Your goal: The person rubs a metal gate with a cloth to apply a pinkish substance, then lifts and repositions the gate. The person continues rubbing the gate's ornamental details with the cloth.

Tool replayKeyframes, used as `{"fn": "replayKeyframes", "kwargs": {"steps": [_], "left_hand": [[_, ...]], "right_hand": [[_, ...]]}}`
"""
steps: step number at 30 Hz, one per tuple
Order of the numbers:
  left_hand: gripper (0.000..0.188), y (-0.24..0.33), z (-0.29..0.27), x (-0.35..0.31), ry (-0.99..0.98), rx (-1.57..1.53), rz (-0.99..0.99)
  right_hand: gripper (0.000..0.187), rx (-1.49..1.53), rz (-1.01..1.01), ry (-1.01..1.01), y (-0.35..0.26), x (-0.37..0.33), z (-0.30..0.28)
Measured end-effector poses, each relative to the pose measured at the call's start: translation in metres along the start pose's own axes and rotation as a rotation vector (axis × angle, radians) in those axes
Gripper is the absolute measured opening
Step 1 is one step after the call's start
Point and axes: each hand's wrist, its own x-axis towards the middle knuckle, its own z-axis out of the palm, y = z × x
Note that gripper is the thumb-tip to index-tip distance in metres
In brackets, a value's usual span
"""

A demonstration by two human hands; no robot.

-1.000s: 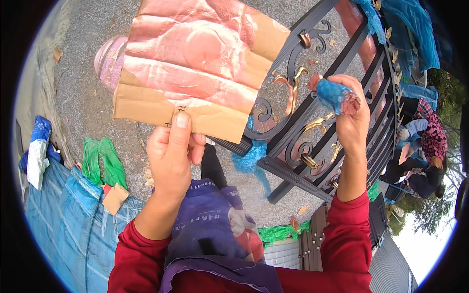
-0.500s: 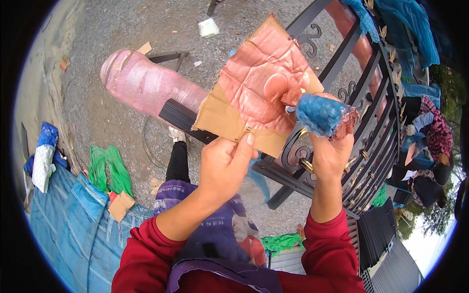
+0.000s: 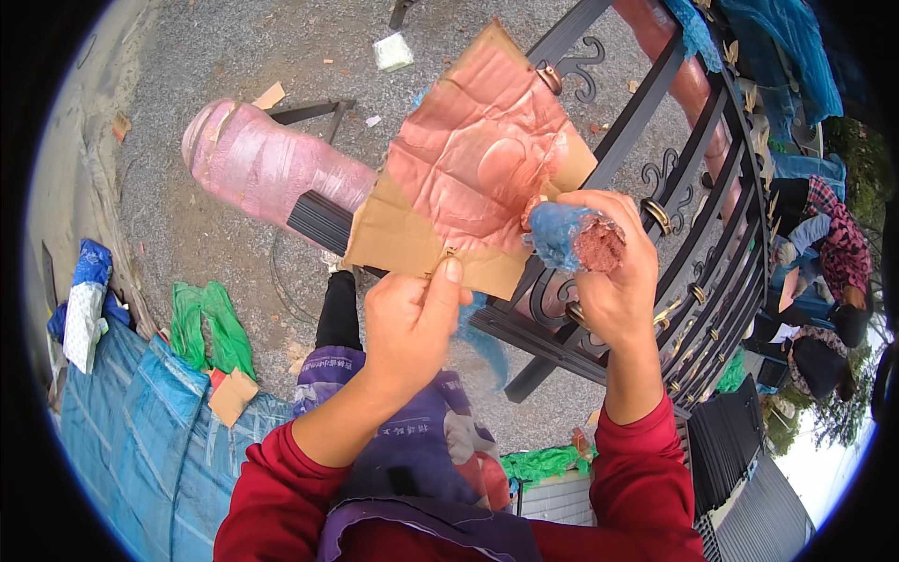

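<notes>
My left hand (image 3: 407,323) pinches the near edge of a cardboard piece (image 3: 487,117) between thumb and fingers. Coppery pink paint covers most of the crumpled cardboard, while its near corners stay brown. In my right hand (image 3: 620,290) is a sponge roll (image 3: 558,234) wrapped in blue plastic, its porous end stained pink. The roll's far end presses against or lies just over the painted side near the right edge; my fingers partly hide it. Beneath the cardboard stands a black metal railing (image 3: 646,112) with scrolls and gold or copper-coloured collars.
Pink-tinted wrapped post (image 3: 272,164) extends left from the railing. Blue sheeting (image 3: 122,440) and green plastic (image 3: 211,328) lie at lower left on the gravel. At far right, people (image 3: 829,253) crouch beside the railing. Corrugated dark panels (image 3: 726,450) lie at lower right.
Both hands have shifted a little left with the cardboard. The sponge roll has swung left and tilted, so its pink porous end now faces me more.
</notes>
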Motion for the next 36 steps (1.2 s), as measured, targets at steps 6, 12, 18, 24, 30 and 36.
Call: {"fn": "replayKeyframes", "kwargs": {"steps": [6, 12, 18, 24, 30, 36], "left_hand": [[0.039, 0.001, -0.039, 0.008, 0.206, -0.236, 0.0], [0.04, -0.004, -0.051, 0.004, 0.3, -0.223, 0.015], [0.04, -0.004, -0.046, 0.002, 0.29, -0.235, 0.002], [0.041, -0.01, -0.045, 0.005, 0.312, -0.24, -0.016], [0.041, -0.01, -0.044, 0.008, 0.343, -0.217, -0.022], [0.041, -0.004, -0.039, 0.012, 0.351, -0.214, -0.032]], "right_hand": [[0.039, 0.158, 0.058, 0.137, 0.04, 0.005, -0.044], [0.039, -0.09, -0.121, -0.175, 0.046, 0.018, -0.02], [0.039, -0.209, -0.134, -0.03, 0.071, 0.038, -0.019], [0.039, -0.303, -0.168, -0.112, 0.073, 0.038, -0.011], [0.035, -0.116, -0.146, 0.015, 0.066, 0.046, -0.011], [0.034, -0.088, -0.056, 0.062, 0.074, 0.042, -0.005]]}}
